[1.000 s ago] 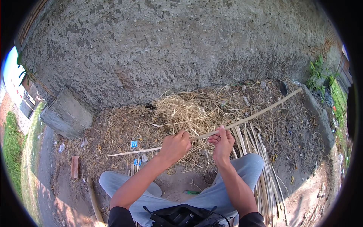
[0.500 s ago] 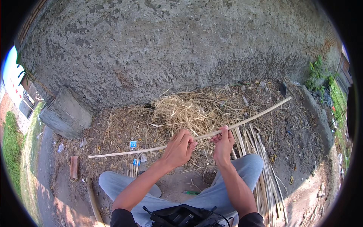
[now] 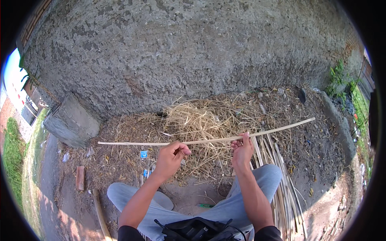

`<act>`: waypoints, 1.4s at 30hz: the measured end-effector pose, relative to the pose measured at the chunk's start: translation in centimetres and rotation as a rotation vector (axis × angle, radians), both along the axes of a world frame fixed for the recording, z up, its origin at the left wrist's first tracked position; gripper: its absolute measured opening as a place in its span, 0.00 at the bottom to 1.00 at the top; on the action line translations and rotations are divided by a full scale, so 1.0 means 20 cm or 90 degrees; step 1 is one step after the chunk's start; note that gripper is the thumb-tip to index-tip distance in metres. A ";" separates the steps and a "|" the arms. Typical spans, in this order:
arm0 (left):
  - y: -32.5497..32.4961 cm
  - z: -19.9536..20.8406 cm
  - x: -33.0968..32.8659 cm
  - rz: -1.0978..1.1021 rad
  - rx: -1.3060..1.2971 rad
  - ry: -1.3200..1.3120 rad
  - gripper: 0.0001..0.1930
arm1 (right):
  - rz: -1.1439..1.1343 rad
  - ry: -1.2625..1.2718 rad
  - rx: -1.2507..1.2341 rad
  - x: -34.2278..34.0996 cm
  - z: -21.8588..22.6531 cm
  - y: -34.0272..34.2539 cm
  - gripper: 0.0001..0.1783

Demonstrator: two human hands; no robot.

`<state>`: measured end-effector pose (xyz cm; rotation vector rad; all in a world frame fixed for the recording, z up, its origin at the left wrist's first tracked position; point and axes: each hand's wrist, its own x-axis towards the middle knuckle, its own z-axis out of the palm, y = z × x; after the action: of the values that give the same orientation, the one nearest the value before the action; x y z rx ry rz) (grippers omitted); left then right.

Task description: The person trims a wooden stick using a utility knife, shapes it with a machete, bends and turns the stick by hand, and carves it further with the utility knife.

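A long, thin, pale strip that looks like split bamboo (image 3: 213,140) lies crosswise in front of me, off the ground, its right end bowed slightly upward. My right hand (image 3: 243,154) pinches it right of its middle, between thumb and fingers. Left of the middle, my left hand (image 3: 169,160) is closed on it with curled fingers; the strip passes at the top of the knuckles. Beyond both hands sits a tangled heap of straw-coloured shavings (image 3: 189,118). By my right knee lies a bundle of similar long strips (image 3: 284,190).
A rough grey wall (image 3: 193,52) rises beyond the heap, with a concrete block (image 3: 72,122) at its left. A brick piece (image 3: 80,178), a thick pole (image 3: 100,213) and a blue packet (image 3: 143,154) lie leftward. Between my legs is a small green object (image 3: 205,205).
My left hand has shifted left along the strip. The strip's left end has risen and its right end dropped, so it lies more level. My right hand has moved slightly right.
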<state>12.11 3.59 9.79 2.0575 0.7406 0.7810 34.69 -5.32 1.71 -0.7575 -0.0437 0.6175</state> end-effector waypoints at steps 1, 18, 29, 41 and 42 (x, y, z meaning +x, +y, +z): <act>0.03 -0.02 -0.06 -0.014 0.004 0.014 0.02 | -0.006 0.004 0.013 0.02 0.00 -0.01 0.14; 0.10 0.06 -0.30 0.163 0.631 0.225 0.21 | -0.007 -0.087 0.076 0.04 0.03 -0.04 0.14; 0.05 0.00 -0.46 0.157 0.343 0.191 0.09 | 0.176 -0.136 0.012 0.04 0.09 -0.08 0.23; 0.05 -0.12 -0.65 0.334 0.512 0.017 0.18 | 0.393 -0.153 0.090 -0.08 0.08 -0.07 0.10; 0.04 -0.12 -0.65 0.335 0.514 0.018 0.18 | 0.386 -0.148 0.088 -0.08 0.09 -0.07 0.09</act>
<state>-0.93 4.48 7.34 2.6023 1.1340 1.5415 33.01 -6.79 3.45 -0.6758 -0.5402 1.0849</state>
